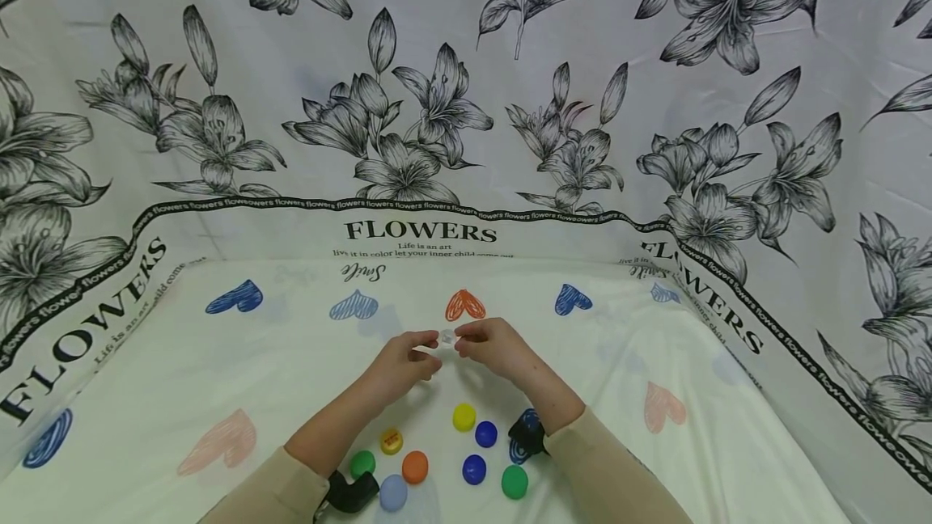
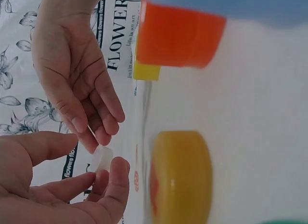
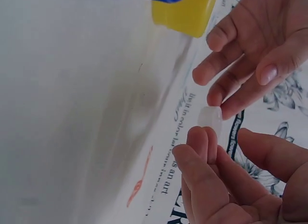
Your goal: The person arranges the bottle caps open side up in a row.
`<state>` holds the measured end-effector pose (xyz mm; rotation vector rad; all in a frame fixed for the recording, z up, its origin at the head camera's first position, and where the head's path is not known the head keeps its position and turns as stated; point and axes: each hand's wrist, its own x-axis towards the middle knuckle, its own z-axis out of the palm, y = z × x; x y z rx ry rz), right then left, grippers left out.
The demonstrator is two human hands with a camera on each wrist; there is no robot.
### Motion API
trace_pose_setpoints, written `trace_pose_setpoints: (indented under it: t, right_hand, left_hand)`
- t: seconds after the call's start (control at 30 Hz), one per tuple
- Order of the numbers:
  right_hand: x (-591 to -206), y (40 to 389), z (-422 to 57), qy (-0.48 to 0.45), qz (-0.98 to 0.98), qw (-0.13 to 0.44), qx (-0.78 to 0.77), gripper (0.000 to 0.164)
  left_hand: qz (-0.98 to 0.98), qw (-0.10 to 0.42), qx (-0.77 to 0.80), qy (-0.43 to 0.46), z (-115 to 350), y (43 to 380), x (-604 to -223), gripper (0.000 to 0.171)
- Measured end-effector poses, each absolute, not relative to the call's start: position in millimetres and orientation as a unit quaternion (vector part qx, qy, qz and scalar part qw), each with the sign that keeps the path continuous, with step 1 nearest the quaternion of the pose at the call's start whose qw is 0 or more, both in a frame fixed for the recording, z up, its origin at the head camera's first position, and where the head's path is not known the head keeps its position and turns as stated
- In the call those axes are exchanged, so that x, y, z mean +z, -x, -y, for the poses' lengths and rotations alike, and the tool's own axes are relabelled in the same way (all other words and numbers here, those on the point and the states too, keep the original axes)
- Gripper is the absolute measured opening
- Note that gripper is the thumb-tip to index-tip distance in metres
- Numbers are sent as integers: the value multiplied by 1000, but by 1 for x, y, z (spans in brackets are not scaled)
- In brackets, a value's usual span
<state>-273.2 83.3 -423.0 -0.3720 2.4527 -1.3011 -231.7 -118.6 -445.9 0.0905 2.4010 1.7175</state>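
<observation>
A small translucent white cap (image 1: 446,337) is up between the fingertips of both hands, over the white cloth. On its left side, fingertips of my left hand (image 1: 399,364) touch it, with the thumb standing apart. My right hand (image 1: 502,350) meets it from the other side with fingertips, its thumb also off it. In the left wrist view the cap (image 2: 102,159) sits on edge between the two hands' fingers. The right wrist view shows the cap (image 3: 210,122) partly covered by my right fingers.
Nearer than the hands lie round caps: yellow (image 1: 463,417), printed yellow (image 1: 391,441), orange (image 1: 415,467), light blue (image 1: 393,493), two dark blue (image 1: 485,433) and two green (image 1: 514,482). Flower-printed cloth (image 1: 422,217) rises behind. Black devices (image 1: 353,493) sit at both wrists.
</observation>
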Motion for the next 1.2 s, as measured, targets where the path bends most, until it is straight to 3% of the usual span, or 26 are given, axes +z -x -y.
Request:
trace_pose_setpoints:
  t: [0.6, 1.2]
  right_hand:
    - [-433, 279, -87, 127, -852, 204, -465, 36]
    - [-444, 283, -91, 125, -817, 264, -498, 46]
  left_hand:
    - [-765, 162, 623, -5, 115, 237, -454, 53]
    - [-760, 179, 625, 1, 118, 237, -456, 58]
